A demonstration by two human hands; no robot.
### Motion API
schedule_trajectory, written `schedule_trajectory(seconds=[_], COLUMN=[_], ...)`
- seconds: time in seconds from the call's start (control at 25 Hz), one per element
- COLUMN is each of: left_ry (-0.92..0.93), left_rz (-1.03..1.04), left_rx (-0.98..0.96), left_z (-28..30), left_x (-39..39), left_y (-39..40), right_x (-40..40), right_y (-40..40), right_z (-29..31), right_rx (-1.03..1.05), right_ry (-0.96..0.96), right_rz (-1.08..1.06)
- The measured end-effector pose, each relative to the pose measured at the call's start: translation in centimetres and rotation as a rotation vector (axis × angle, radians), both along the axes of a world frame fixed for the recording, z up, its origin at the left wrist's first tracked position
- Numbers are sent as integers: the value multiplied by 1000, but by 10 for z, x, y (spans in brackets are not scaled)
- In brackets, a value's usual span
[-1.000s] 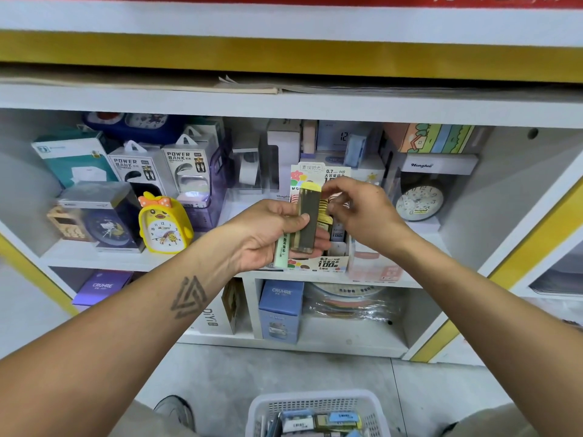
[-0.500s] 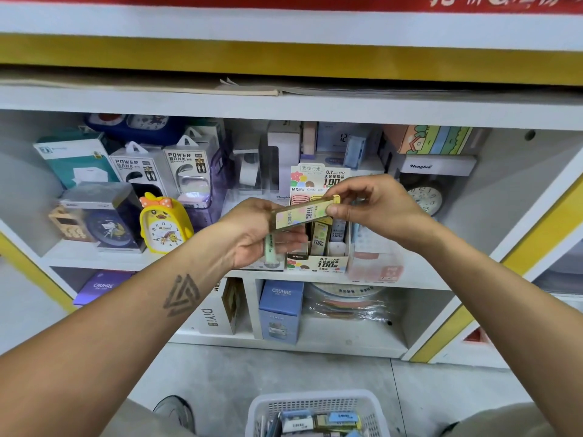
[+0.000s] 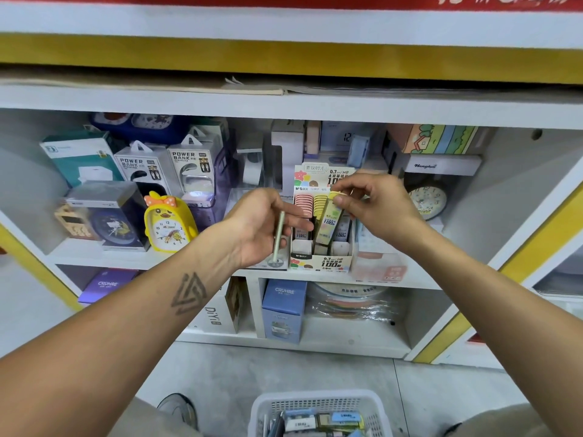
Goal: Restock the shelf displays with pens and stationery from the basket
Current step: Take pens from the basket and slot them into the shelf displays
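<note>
A cardboard display box (image 3: 321,261) of pencil-lead cases stands on the middle shelf, with rows of pink and yellow caps. My right hand (image 3: 375,203) pinches the yellow cap of a yellow-green lead case (image 3: 329,223), held upright over the box's yellow row, its lower end among the cases there. My left hand (image 3: 262,225), just left of the box, grips a slim pale green case (image 3: 278,236) that points downward. A white basket (image 3: 318,402) with more stationery sits on the floor below.
Left of the box stand a yellow duck alarm clock (image 3: 168,223), power bank packs (image 3: 189,167) and boxed clocks. A round clock (image 3: 427,200) sits to the right. Blue and purple boxes (image 3: 284,310) fill the lower shelf. My shoe (image 3: 178,410) is beside the basket.
My right hand pulled the yellow-green case out of my left hand, turned it from level to upright and lowered it into the display box. My left hand keeps the green case.
</note>
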State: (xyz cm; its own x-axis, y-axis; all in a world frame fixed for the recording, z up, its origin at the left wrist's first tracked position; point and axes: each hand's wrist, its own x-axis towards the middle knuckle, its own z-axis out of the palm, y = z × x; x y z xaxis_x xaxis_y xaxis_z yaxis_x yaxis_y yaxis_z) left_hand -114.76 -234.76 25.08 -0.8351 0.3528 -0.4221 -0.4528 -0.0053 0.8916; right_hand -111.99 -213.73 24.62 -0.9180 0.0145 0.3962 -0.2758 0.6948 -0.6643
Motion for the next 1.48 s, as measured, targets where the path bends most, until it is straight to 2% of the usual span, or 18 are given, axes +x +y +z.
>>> schedule_trajectory(seconds=[0.16,0.28,0.36,0.44,0.56,0.6,0.68,0.8,0.92,1.0,1.12,1.2,1.32,1.48], left_ry=[69,83,74,89,89,93,98,103,122,220,551,735,918,932], left_rz=[71,40,7,10,10,-18,-89,-124,-31,132,221,114,-181,-524], left_rx=[62,102,109,105,155,172,198,232,215,55,-365,-629,-1013,-1208], left_z=[-2,-4,-3,-2,2,4,7,9,8,5,0,-6,-22,-38], left_x=[-1,-2,-1,0,4,5,6,5,2,-7,-15,-14,-9,-4], left_y=[-1,-6,-9,-11,-11,-12,-17,-31,-45,-59,-83,-96,-106,-109], right_x=[1,2,2,2,3,4,6,3,-3,-9,-20,-26,-32,-35], right_y=[-5,-8,-12,-20,-39,-44,-53,-62,-72,-78,-83,-86,-96,-116], right_z=[-7,-18,-22,-18,-6,-3,-2,0,0,-1,-6,-12,-23,-40], right_rx=[272,524,601,456,-35,-143,-259,-385,-397,-373,-302,-187,74,215], right_ry=[106,90,66,73,-71,-133,-212,-230,-201,-188,-158,-94,37,29], right_rz=[41,143,147,130,252,320,430,499,502,446,293,175,83,134])
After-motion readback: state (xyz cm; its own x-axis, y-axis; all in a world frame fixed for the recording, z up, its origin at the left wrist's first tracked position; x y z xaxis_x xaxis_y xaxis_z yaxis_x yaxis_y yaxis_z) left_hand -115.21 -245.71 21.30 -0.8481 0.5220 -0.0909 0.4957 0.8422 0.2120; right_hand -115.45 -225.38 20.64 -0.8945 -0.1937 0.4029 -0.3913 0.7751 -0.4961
